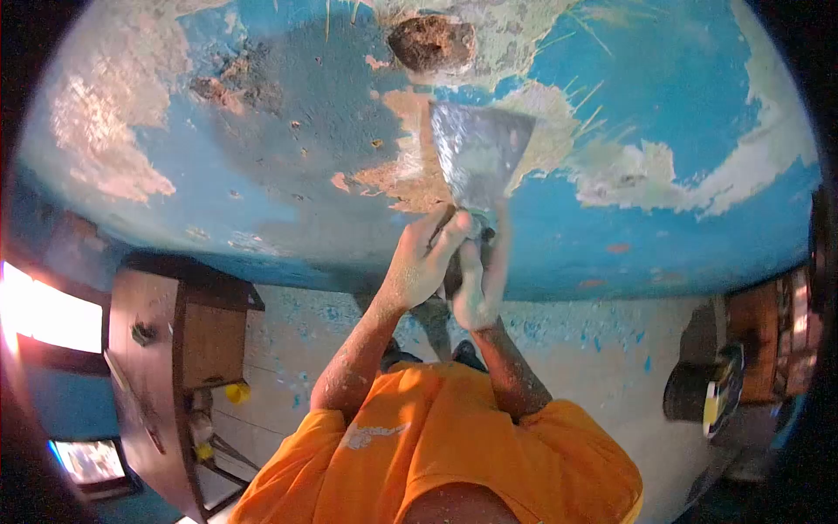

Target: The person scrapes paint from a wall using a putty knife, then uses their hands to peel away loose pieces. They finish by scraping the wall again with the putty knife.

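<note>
The wide, trapezoid metal scraper (480,153) is held two-handed, blade up, out in front of the orange shirt (436,419), right at the wall. Its short handle is mostly hidden by fingers, tbh. It's gripped by the left hand (417,266) with fingers curled closed, and the right hand (480,284) is closed around it from the other side, probably so the blade is kept steady and both arms can be put behind it. Whether the edge is actually touching can't be told, bit blurry.

As for the wall (681,96), its blue paint is badly flaked, with pale plaster exposed and a rough brown hole (432,44) above the blade. The light floor (576,349) is littered with blue chips. Brown wooden furniture (144,323) is seen on the left, near a glaring bright opening (57,310).
</note>
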Demonstrator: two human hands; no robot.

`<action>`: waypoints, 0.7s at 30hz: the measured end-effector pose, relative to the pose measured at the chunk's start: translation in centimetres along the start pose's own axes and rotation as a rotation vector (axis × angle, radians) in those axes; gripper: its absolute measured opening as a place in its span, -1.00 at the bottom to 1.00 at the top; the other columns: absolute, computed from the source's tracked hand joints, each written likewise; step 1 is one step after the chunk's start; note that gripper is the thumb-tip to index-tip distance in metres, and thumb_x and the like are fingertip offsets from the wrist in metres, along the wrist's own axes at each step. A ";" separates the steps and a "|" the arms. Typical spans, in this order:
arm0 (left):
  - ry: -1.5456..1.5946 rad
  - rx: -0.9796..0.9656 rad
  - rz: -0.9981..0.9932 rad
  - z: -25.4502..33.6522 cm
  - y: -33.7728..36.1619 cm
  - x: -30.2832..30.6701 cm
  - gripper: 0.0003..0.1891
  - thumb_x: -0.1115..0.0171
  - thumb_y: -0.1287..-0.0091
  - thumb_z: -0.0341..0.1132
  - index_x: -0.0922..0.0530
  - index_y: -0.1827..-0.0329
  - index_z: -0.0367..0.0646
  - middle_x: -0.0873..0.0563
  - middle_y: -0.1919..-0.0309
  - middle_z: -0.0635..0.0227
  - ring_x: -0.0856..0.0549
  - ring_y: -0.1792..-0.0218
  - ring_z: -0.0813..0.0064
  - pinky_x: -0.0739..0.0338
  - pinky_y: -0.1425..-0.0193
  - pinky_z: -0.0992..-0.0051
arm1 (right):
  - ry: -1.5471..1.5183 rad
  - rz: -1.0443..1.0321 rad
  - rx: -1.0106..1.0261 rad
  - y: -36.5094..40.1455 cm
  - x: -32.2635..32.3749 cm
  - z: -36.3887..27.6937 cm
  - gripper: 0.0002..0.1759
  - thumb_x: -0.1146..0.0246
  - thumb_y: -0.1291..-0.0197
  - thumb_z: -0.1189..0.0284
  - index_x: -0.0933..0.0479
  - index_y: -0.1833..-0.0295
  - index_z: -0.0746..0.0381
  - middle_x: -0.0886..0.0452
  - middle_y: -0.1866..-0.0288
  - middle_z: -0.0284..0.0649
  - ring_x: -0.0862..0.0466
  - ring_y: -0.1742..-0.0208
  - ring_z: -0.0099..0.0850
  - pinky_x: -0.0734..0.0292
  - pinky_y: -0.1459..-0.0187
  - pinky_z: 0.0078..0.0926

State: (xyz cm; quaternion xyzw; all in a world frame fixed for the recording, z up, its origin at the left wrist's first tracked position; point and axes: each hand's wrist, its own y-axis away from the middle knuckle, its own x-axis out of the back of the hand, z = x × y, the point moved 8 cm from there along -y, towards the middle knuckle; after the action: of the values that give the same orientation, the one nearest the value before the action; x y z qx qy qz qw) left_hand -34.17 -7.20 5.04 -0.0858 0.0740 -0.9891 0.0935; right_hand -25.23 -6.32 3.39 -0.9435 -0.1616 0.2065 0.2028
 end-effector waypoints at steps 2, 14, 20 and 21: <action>-0.020 -0.020 0.046 1.3 0.3 2.0 -0.64 0.07 -0.35 -0.10 -0.40 0.32 -0.30 -0.46 0.57 0.33 -0.38 0.45 0.64 -0.35 0.32 0.56 | 0.291 0.002 -0.041 0.1 -1.4 -0.8 -0.41 0.07 -0.26 0.31 0.06 -0.33 0.27 -0.38 0.01 -0.03 -0.43 0.04 -0.34 -0.35 0.04 -0.43; -0.102 0.179 -0.337 -0.1 0.8 5.8 -0.78 0.03 -0.34 -0.29 -0.39 0.33 -0.31 -0.46 0.66 0.40 -0.39 0.74 0.67 -0.30 0.63 0.61 | -0.300 0.416 -0.234 -4.1 -2.0 4.0 -0.69 -0.12 -0.19 0.33 -0.35 0.03 0.27 -0.51 0.31 -0.28 -0.55 0.40 -0.50 -0.48 0.39 -0.52; -0.088 0.117 -0.206 -0.5 2.0 6.7 -0.84 -0.07 -0.28 -0.34 -0.45 0.20 -0.25 -0.46 0.67 0.46 -0.38 0.71 0.72 -0.30 0.64 0.62 | -0.549 0.539 -0.302 -3.9 -2.7 5.5 -0.80 -0.13 -0.17 0.37 -0.39 0.19 0.27 -0.51 0.38 -0.28 -0.54 0.50 -0.46 -0.49 0.47 -0.50; -0.078 0.144 -0.193 -0.8 1.7 6.4 -0.84 -0.05 -0.29 -0.35 -0.46 0.20 -0.27 -0.45 0.69 0.45 -0.38 0.72 0.71 -0.27 0.66 0.62 | -0.494 0.566 -0.308 -3.8 -2.2 6.0 -0.79 -0.13 -0.17 0.36 -0.39 0.19 0.28 -0.51 0.37 -0.27 -0.54 0.51 -0.45 -0.49 0.47 -0.49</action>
State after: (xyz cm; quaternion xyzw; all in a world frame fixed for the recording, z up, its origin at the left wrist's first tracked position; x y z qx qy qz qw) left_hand -40.22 -10.05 4.95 -0.1238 -0.0093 -0.9922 0.0065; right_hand -30.68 -1.99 0.75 -0.8921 0.0314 0.4479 -0.0507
